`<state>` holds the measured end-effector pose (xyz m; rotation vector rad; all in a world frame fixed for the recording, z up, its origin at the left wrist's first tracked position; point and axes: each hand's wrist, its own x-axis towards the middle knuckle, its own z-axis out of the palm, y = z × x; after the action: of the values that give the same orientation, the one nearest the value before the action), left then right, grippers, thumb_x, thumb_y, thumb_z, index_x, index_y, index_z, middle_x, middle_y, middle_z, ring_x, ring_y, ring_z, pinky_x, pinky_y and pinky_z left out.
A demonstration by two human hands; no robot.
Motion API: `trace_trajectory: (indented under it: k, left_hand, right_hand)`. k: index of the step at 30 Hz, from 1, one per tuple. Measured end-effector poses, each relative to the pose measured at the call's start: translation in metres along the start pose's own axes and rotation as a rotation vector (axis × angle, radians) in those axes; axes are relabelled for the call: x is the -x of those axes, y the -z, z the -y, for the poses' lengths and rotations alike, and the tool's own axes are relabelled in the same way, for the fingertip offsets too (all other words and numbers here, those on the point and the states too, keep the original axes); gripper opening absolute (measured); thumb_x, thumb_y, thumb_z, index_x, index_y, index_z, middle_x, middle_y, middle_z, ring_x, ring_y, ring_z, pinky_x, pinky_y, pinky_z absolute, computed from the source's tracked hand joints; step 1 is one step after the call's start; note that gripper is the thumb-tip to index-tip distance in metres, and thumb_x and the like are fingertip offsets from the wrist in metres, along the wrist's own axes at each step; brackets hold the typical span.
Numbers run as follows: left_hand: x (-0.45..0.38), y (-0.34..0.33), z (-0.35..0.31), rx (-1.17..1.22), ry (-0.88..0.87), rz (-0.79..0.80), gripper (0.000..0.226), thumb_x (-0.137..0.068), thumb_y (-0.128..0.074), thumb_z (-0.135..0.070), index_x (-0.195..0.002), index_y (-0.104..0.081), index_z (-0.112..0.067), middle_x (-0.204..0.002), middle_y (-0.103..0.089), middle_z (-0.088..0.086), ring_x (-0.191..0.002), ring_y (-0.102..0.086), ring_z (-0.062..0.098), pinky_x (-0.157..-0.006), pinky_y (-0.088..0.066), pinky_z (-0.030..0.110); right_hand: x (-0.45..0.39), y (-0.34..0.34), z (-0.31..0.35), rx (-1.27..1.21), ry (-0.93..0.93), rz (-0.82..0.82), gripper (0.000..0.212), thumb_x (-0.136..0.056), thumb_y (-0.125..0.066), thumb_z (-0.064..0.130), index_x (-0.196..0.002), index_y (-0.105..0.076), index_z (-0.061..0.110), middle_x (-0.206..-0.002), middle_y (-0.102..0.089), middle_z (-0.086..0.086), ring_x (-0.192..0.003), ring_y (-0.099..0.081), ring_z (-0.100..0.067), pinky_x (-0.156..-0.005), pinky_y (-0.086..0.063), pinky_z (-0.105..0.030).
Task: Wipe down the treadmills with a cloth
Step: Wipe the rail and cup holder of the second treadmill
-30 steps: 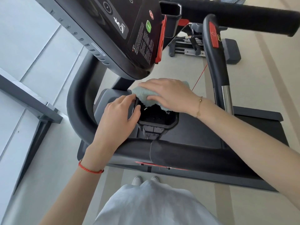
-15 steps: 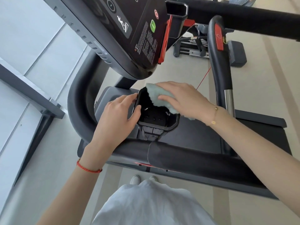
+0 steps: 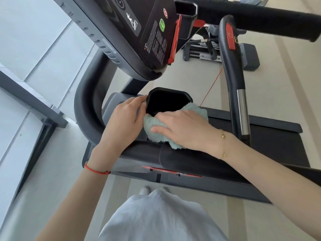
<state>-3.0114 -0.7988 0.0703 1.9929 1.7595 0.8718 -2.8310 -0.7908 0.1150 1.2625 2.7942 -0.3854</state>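
Wiping the near rim of the black cup holder [image 3: 169, 100], right hand [image 3: 182, 131] flat and pressing the teal cloth [image 3: 156, 134], left hand [image 3: 125, 119] gripping the holder's edge just beside; console [image 3: 139, 32] and handrail [image 3: 231, 66] beyond likely left.

Console [image 3: 121, 40]: showing a white runner pictogram [image 3: 131, 21] beside a green button [image 3: 162, 25].
Fine print [image 3: 156, 44]: running below that button, too small to read.

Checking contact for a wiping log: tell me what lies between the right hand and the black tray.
The light blue cloth lies under the right hand, against the black tray's near rim, in the head view.
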Motion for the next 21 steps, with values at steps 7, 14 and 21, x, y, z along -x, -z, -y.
trace_trajectory:
  k: [7, 14, 21]
  left_hand:
    - [0.001, 0.001, -0.001, -0.017, 0.019, 0.019, 0.038, -0.102, -0.049, -0.025, -0.136, -0.058, -0.011, -0.118, -0.068, 0.005, -0.106, -0.063, 0.019, -0.091, -0.041, 0.018]
    - [0.0, 0.002, -0.003, -0.003, 0.012, 0.013, 0.037, -0.101, -0.05, -0.022, -0.135, -0.059, -0.01, -0.117, -0.068, 0.006, -0.094, -0.063, 0.019, -0.089, -0.047, 0.027]
    - [0.0, 0.001, -0.003, -0.013, 0.007, 0.012, 0.038, -0.101, -0.051, -0.024, -0.135, -0.058, -0.011, -0.114, -0.069, 0.004, -0.09, -0.062, 0.019, -0.09, -0.048, 0.029]
  right_hand:
    - [0.026, 0.002, -0.042, 0.066, 0.193, -0.078, 0.054, -0.092, -0.032, 0.062, -0.105, -0.063, 0.019, -0.09, -0.065, 0.005, -0.086, -0.061, -0.015, -0.074, -0.053, -0.033]
    - [-0.001, -0.007, -0.018, -0.031, 0.119, -0.071, 0.04, -0.096, -0.038, 0.058, -0.082, -0.045, 0.021, -0.071, -0.046, 0.013, -0.069, -0.05, -0.014, -0.063, -0.034, -0.032]
    - [0.011, 0.0, -0.046, -0.001, 0.218, -0.098, 0.054, -0.094, -0.031, 0.063, -0.085, -0.059, 0.017, -0.067, -0.051, 0.01, -0.066, -0.051, -0.012, -0.065, -0.046, -0.032]
